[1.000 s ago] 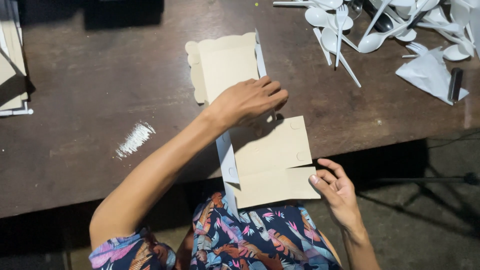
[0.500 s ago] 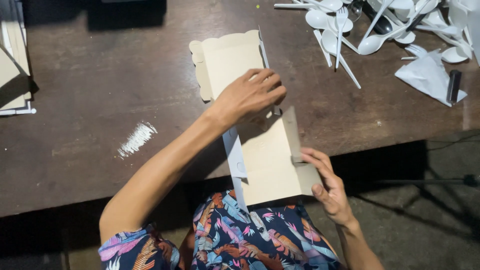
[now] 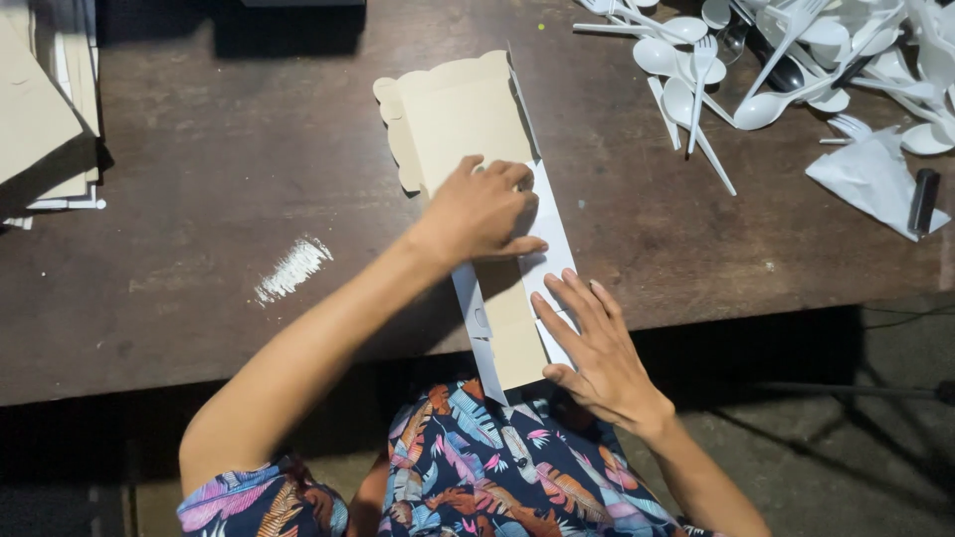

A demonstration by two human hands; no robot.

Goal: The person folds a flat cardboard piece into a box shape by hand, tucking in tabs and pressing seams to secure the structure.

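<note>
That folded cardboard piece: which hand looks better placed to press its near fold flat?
Probably the right hand. It lies flat on the cardboard piece's folded side flap at the table's near edge, fingers spread along the fold. The left hand rests further up, pinning the middle.

Both hands (image 3: 482, 209) flat on cardboard blank (image 3: 463, 114)

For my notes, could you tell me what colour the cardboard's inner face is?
Pale tan cardboard, clearest in the head view.

A packing workshop: worn wooden table (image 3: 179, 298), heaped plastic cutlery (image 3: 786, 60), stacked flat cardboard (image 3: 45, 109).
</note>
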